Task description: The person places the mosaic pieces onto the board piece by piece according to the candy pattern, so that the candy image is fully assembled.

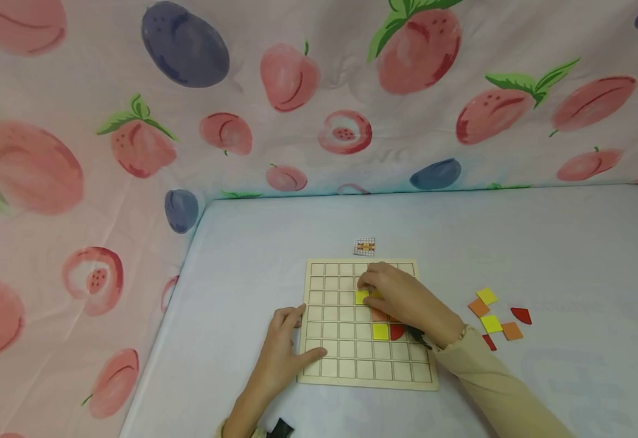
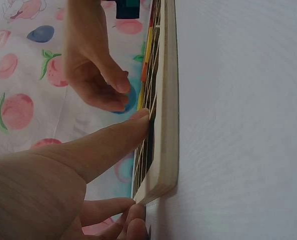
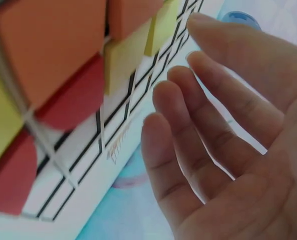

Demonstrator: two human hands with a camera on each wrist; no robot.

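A square wooden grid board lies flat on the table. My left hand holds its left side, thumb on the face and fingers at the edge. In the left wrist view, that thumb presses the surface. Over the board's upper right hovers my right hand, fingers loosely bent and holding nothing in the right wrist view. Beside its fingertips sits a yellow square tile. An orange tile, another yellow tile and a red rounded piece also occupy cells; the hand hides part of the arrangement.
Right of the board lie loose yellow tiles, orange tiles and red pieces. A small printed pattern card rests beyond the board's far edge. Fruit-patterned cloth rises behind and left of the white table.
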